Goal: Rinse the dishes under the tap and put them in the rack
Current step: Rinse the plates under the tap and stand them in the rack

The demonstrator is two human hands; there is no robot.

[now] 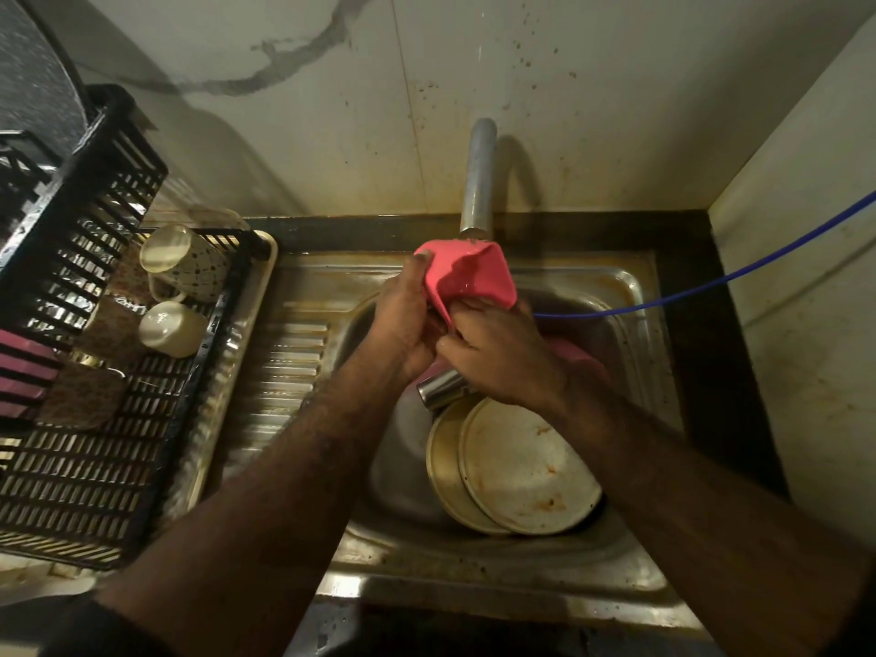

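Place: a home kitchen, probably.
Sink: stainless steel sink (630, 286) with ribbed drainboard, under a metal tap (479, 177).
Rack: black plastic dish rack (90, 476) holding mugs (182, 265).
Walls: stained, splattered tile.

My right hand (493, 358) covers most of a steel cup (438, 388); the black rack (85, 296) runs off the left edge.

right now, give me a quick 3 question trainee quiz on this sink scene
1. True or false: the pink cup is already in the black rack.
2. Which holds the pink cup under the tap? A) left hand only B) right hand only C) both hands
3. Fill in: two ___ lie in the rack, one spotted and one plain.

Key: 1 false; 2 C; 3 mugs
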